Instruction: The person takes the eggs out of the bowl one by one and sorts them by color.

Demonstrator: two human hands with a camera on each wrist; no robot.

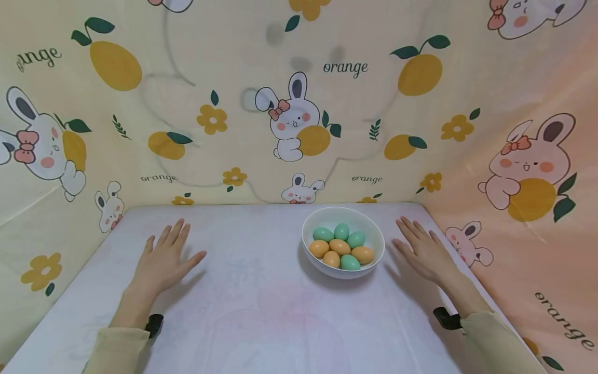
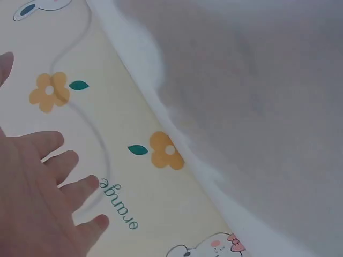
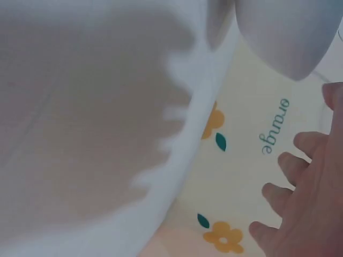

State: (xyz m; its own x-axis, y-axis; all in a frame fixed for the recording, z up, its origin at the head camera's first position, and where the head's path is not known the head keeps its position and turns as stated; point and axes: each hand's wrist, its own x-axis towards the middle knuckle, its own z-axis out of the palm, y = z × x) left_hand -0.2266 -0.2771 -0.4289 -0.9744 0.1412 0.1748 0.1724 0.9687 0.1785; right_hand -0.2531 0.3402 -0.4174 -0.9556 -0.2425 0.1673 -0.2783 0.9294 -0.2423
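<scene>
A white bowl (image 1: 343,274) stands right of centre on the table, filled with several green eggs (image 1: 350,263) and orange eggs (image 1: 339,247). My right hand (image 1: 427,252) is just to the bowl's right, palm down, with fingers extended and holding nothing. On the left side, my left hand (image 1: 163,259) hovers with fingers spread and thumb pointing toward the middle; it too is empty. The right wrist view shows the outer side of the bowl (image 3: 289,43) above my fingers. In the left wrist view only my left hand (image 2: 48,198) and its shadow appear over the table.
A white cloth covers the table (image 1: 261,322). Behind and at both sides hangs a printed curtain (image 1: 233,52) with rabbits, oranges and flowers, meeting the table's edges. Each wrist wears a black band (image 1: 154,325).
</scene>
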